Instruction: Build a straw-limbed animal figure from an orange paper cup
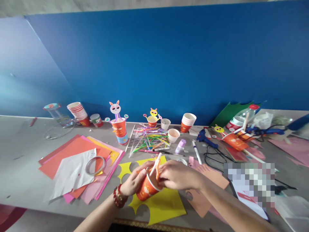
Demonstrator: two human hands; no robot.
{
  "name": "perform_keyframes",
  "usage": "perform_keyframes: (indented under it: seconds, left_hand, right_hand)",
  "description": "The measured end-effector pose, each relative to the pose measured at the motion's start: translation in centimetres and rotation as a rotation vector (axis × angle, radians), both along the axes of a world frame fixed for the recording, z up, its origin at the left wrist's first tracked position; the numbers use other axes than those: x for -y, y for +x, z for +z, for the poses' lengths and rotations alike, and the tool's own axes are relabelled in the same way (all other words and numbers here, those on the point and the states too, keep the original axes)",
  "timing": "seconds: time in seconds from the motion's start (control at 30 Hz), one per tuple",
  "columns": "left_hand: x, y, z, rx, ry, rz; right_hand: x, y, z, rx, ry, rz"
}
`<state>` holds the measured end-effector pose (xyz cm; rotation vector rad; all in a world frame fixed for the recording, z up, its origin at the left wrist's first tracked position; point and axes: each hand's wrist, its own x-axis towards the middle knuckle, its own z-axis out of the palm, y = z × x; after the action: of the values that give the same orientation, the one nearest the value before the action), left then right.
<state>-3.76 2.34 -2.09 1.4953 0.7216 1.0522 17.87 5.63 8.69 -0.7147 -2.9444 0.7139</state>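
Observation:
My left hand (136,180) is wrapped round an orange-red paper cup (147,189), which leans a little above a yellow sheet (166,204) with round cut-outs. A white straw (155,163) sticks up out of the cup's mouth. Beside it, an orange bent strip that looks like a pipe cleaner (157,174) rises from the rim. My right hand (171,175) is closed at this strip on the cup's right side; its fingertips are partly hidden. Small ears of a paper figure show just behind the straw.
Coloured straws and pipe cleaners (152,140) lie behind my hands. Finished cup figures (120,129), stacked cups (187,121) and a glue stick (180,146) stand around them. Paper sheets with a tape roll (95,165) are left; a blue glue gun (207,138) with its cable is right.

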Motion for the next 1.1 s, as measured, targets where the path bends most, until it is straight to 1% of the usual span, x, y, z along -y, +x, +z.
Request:
perform_keyframes:
  seconds: [0.1,0.17,0.23,0.27,0.33,0.4,0.43,0.5,0.6,0.7,0.9,1.1]
  left_hand:
    - [0.0,0.2,-0.4,0.065,-0.095,0.027]
    - [0.1,0.6,-0.2,0.135,-0.161,0.036]
    - [0.1,1.0,-0.1,0.232,-0.268,0.032]
    - [0.0,1.1,-0.1,0.283,-0.346,0.018]
    - [-0.2,1.3,-0.4,0.355,-0.546,-0.049]
    - [-0.5,1.3,-1.0,0.397,-0.739,-0.128]
    - [-0.7,1.2,-1.4,0.414,-0.81,-0.162]
    - [-1.1,0.9,-2.2,0.428,-0.902,-0.237]
    - [-1.5,0.7,-2.8,0.43,-0.958,-0.317]
    - [-1.7,0.7,-3.0,0.47,-0.96,-0.346]
    - [-1.8,0.9,-2.7,0.55,-1.023,-0.408]
    - [-1.8,0.9,-2.1,0.618,-1.063,-0.409]
  right_hand:
    - [-0.1,-0.2,0.1,0.001,-0.006,-0.072]
    - [-0.4,-0.4,0.2,0.001,-0.053,-0.112]
    - [-0.7,-0.4,0.1,-0.04,-0.179,-0.179]
    - [-0.8,-0.5,0.0,-0.07,-0.254,-0.225]
    - [-1.1,-0.5,-0.4,-0.122,-0.389,-0.313]
    - [-1.2,-0.6,-1.1,-0.142,-0.494,-0.362]
    - [-1.2,-0.6,-1.4,-0.146,-0.539,-0.371]
    - [-1.1,-0.8,-2.1,-0.164,-0.646,-0.389]
    - [-1.0,-1.0,-2.8,-0.206,-0.777,-0.421]
    - [-1.0,-1.1,-3.0,-0.24,-0.876,-0.465]
    - [-1.1,-1.2,-3.3,-0.298,-1.058,-0.487]
    - [-1.5,-1.2,-4.3,-0.355,-1.144,-0.476]
